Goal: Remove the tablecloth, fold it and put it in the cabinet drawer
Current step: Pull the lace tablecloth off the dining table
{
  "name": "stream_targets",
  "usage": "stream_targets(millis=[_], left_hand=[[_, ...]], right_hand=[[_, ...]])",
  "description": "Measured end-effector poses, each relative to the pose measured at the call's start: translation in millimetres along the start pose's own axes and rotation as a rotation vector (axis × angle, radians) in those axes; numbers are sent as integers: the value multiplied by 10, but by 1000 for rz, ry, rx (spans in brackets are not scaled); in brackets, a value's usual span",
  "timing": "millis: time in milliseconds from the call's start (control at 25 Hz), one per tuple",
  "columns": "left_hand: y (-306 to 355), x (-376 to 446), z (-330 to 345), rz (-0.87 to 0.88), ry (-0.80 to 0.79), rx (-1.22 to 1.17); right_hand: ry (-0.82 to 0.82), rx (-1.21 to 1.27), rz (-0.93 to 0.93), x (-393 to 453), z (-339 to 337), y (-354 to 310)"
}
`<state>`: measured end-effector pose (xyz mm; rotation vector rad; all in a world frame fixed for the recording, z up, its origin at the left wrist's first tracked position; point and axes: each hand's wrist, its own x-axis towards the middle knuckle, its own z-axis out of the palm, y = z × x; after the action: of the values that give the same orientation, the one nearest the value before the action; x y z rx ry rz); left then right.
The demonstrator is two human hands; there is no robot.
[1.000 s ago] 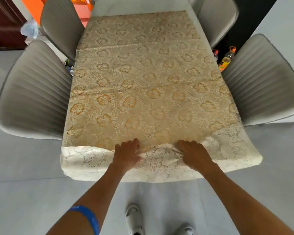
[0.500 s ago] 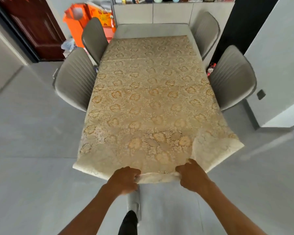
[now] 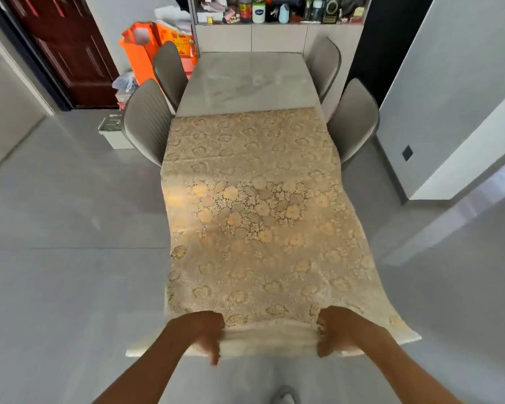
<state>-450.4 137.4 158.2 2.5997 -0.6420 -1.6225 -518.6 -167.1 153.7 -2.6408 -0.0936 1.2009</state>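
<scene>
Both my left hand (image 3: 200, 330) and right hand (image 3: 340, 330) are clenched on the near hem of the cream-and-gold floral lace tablecloth (image 3: 251, 217). Its long axis runs straight away from me, its far end lying on the grey marble tabletop (image 3: 245, 80), so I'd judge another pull toward me comes next.

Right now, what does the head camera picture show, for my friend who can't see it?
Two bare hands, left hand and right hand, grip the near edge of a gold floral lace tablecloth and hold it off a long grey marble-look table. The far tabletop is bare. Four grey padded chairs flank it.
</scene>
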Motion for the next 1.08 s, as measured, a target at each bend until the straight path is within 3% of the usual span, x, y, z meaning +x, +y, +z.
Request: stream_targets(millis=[120,240,320,400,520,600,680,800,960,1000,1080], left_hand=[[-240,-374,344,-76,67,106],[-447,-880,577,14,316,-16],[-398,-1117,630,152,532,-54],[-111,-1325,585,307,687,-86],[391,-1509,497,478,833,-112],[422,-1521,467,464,912,-247],[190,-1481,542,399,853,-514],[-182,-1333,987,351,586,-856],[45,-964,1734,408,358,-1175],[220,-890,1821,459,338,-1274],[584,-771,1871,471,447,-1483]], right_hand=[[-17,44,71,-377,133,-311],[21,85,205,-842,53,-490],[126,-71,237,-1116,22,-611],[286,33,33,-1226,64,-930],[437,405,-339,-1174,218,-1508],[509,549,-379,-1159,228,-1553],[503,708,-345,-1258,126,-1361],[473,915,-403,-1463,-116,-1073],[493,1151,-475,-1477,-326,-951],[508,1161,-467,-1442,-328,-939],[515,1155,-446,-1371,-279,-895]])
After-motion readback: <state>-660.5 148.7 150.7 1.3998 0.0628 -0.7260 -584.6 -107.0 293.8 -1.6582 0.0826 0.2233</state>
